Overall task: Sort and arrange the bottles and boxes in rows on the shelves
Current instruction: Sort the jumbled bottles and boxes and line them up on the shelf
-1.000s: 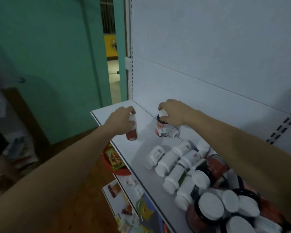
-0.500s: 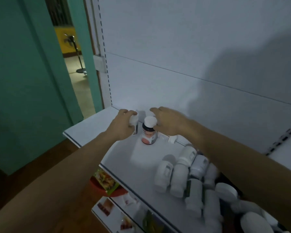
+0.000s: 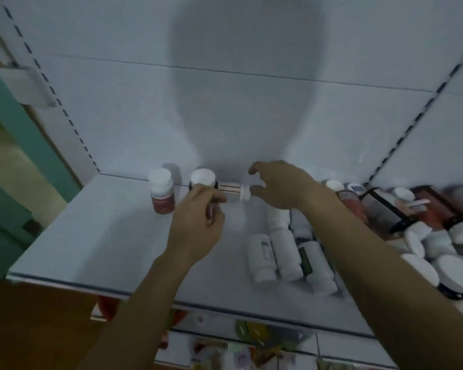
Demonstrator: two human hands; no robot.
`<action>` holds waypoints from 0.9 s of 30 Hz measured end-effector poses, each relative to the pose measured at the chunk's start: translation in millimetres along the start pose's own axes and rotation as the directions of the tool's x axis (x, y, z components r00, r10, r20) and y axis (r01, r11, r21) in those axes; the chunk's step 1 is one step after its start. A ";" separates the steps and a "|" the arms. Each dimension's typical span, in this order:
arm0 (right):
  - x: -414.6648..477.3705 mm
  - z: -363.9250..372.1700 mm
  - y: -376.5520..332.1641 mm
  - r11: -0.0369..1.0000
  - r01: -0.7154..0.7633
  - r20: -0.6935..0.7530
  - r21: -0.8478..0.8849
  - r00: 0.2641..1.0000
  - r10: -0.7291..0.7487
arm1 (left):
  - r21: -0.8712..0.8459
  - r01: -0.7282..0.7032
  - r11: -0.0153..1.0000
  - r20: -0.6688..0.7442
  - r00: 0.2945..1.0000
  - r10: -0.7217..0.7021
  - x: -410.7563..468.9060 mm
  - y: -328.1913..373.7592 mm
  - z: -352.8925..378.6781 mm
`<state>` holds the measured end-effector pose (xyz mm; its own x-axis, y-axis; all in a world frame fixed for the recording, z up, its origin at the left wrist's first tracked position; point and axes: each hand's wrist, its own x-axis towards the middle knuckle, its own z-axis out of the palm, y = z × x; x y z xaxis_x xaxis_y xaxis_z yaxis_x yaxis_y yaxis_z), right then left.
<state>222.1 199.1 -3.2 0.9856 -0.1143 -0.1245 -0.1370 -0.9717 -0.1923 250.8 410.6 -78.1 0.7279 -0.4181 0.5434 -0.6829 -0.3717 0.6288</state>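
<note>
Two bottles stand upright at the back of the white shelf (image 3: 91, 236): a white-capped bottle with a red label (image 3: 161, 192) and a darker bottle with a white cap (image 3: 203, 178). Right of them a small bottle with a striped label (image 3: 233, 191) lies on its side, cap to the right. My left hand (image 3: 198, 228) hovers in front of the darker bottle, fingers loosely curled, fingertips at the lying bottle's base. My right hand (image 3: 278, 184) is spread around its cap end, thumb near the cap.
Several white bottles (image 3: 286, 252) lie side by side right of centre. Jars with white lids (image 3: 439, 236) are piled at the far right. Colourful packets (image 3: 251, 340) fill the shelf below. A green wall (image 3: 11, 156) is at the left.
My left hand has let go of the red-label bottle, which now stands at the back. My right hand has left the darker bottle and moved to the lying one. The view has swung right.
</note>
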 end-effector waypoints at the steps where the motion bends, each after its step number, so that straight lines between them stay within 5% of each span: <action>1: -11.2 8.5 4.4 0.996 -0.041 -0.045 0.074 0.998 0.044 | -0.028 -0.002 1.000 0.054 0.999 0.003 -1.3 1.6 7.3; 7: -62.5 74.3 16.3 0.936 -0.161 -0.368 0.314 0.888 0.277 | -0.223 0.094 0.970 0.333 0.943 -0.015 -12.7 2.2 39.5; 11: -68.8 107.9 18.7 0.949 -0.143 -0.411 0.281 0.875 0.254 | -0.224 0.091 0.970 0.660 0.747 0.082 -30.0 -7.0 49.0; 13: -65.2 105.8 22.5 0.931 -0.149 -0.402 0.334 0.871 0.283 | -0.205 0.038 0.978 0.710 0.694 0.122 -34.3 -11.2 46.4; 18: -51.4 94.2 26.9 0.924 -0.137 -0.391 0.357 0.876 0.281 | -0.275 0.044 0.960 0.578 0.805 0.129 -30.1 -22.4 35.8; 22: -14.3 77.6 6.6 0.920 0.007 -0.492 0.393 0.847 0.204 | -0.270 0.089 0.959 0.408 0.913 0.030 -43.7 -30.1 30.8; 27: 36.2 79.4 -5.9 0.972 -0.076 -0.233 0.222 0.964 0.128 | -0.356 0.132 0.925 0.180 0.981 -0.070 -42.4 -37.4 25.3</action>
<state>250.7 217.1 -83.9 0.9556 -0.2830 0.0824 -0.2297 -0.8900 -0.3938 243.9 421.2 -138.7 0.7513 -0.5332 0.3888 -0.5142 -0.1037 0.8514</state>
